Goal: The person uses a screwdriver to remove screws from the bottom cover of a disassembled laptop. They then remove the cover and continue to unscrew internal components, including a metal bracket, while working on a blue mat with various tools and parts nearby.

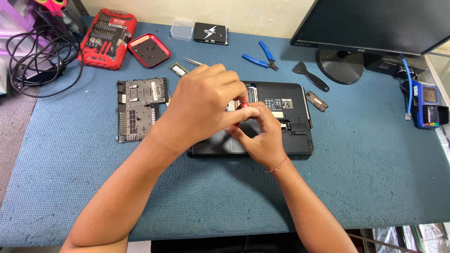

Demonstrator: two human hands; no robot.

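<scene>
A black laptop [286, 110] lies upside down on the blue mat [365, 173], its bottom panel taken off. Both hands meet over its open middle. My left hand [206, 105] is curled from above around a red-handled screwdriver [243, 106], of which only the red top shows. My right hand [260, 133] comes up from below and pinches the same screwdriver with its fingertips. The tip and the spot it touches are hidden by the hands. The removed grey bottom cover [138, 107] lies left of the laptop.
At the back stand a red screwdriver-bit case [105, 37], its red lid [149, 49], a clear small box [182, 29] and a black drive [211, 33]. Blue pliers [260, 56], tweezers [193, 61], a memory stick [178, 69], a black pry tool [310, 76], a monitor stand [340, 65] and cables [37, 56] surround the laptop.
</scene>
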